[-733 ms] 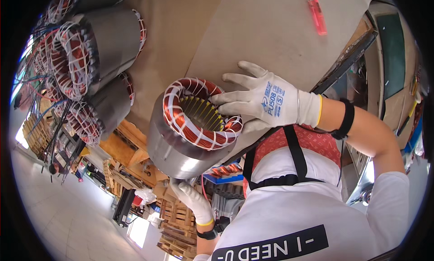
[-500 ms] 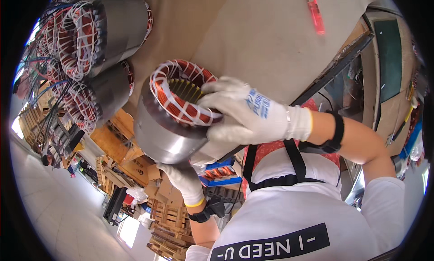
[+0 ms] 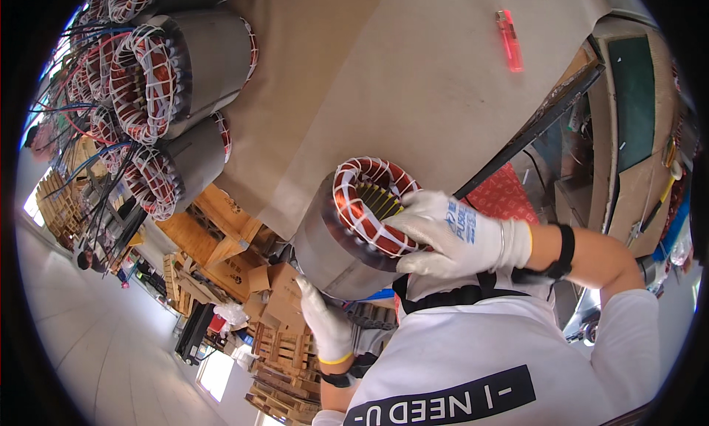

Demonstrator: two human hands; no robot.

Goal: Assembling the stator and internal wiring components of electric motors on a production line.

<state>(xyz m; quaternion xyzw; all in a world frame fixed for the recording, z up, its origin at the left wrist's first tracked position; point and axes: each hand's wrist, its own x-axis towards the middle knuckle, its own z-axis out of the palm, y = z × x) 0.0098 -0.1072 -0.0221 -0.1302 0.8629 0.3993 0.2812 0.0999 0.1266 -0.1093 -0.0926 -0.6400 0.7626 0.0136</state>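
Observation:
A motor stator (image 3: 325, 252), a grey steel cylinder with copper end windings laced in white cord, stands tilted at the table's near edge. Yellow slot strips show inside its bore. My right hand (image 3: 461, 238), in a white glove with blue print, is closed over the near right side of the winding ring, fingertips at the bore. At the stator's lower left, my left hand (image 3: 325, 323), gloved too, is held with its fingers stretched out and close together. Whether its fingertips touch the steel I cannot tell. The stator's underside is hidden.
Several similar stators (image 3: 214, 60) lie stacked at the left, their loose leads hanging outward. A pink lighter (image 3: 509, 42) lies far right on the brown-covered table (image 3: 413, 79). A dark metal edge (image 3: 532, 131) runs along the right. Wooden pallets (image 3: 284, 356) and cardboard boxes (image 3: 284, 300) stand below.
The stator has come toward me and to the right, my right hand moving along with it on the ring. My left hand has shifted slightly right and nearer me. The view has shifted a little.

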